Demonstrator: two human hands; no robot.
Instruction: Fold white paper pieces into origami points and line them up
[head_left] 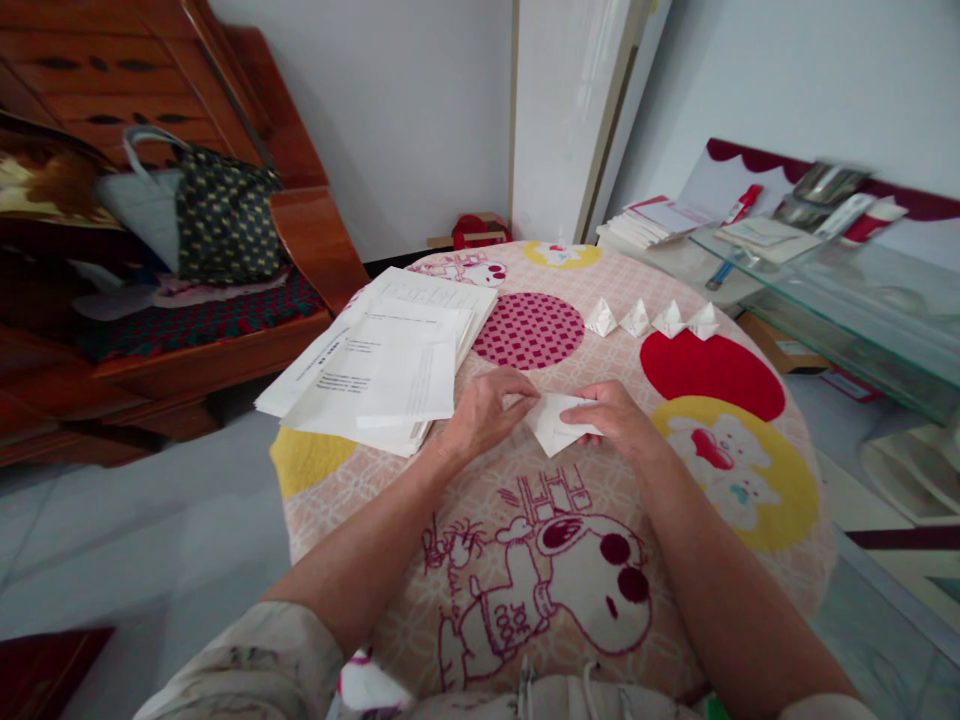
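Note:
Between my hands is a small folded piece of white paper [551,428], pointed at its lower end, held just over the round table. My left hand [486,412] pinches its upper left corner between thumb and fingers. On the other side, my right hand [611,415] grips the right edge, thumb on top and fingers beneath. Several small folded paper boats [636,318] stand in a row toward the back right of the table. To the left of my left hand lies a stack of printed paper sheets [382,365].
A patterned cloth [525,560] with cartoon figures covers the round table. At right stands a glass shelf [840,300] holding metal bowls [829,185] and a paper cup [874,220]. A wooden bench [315,240] with bags [225,210] is on the left.

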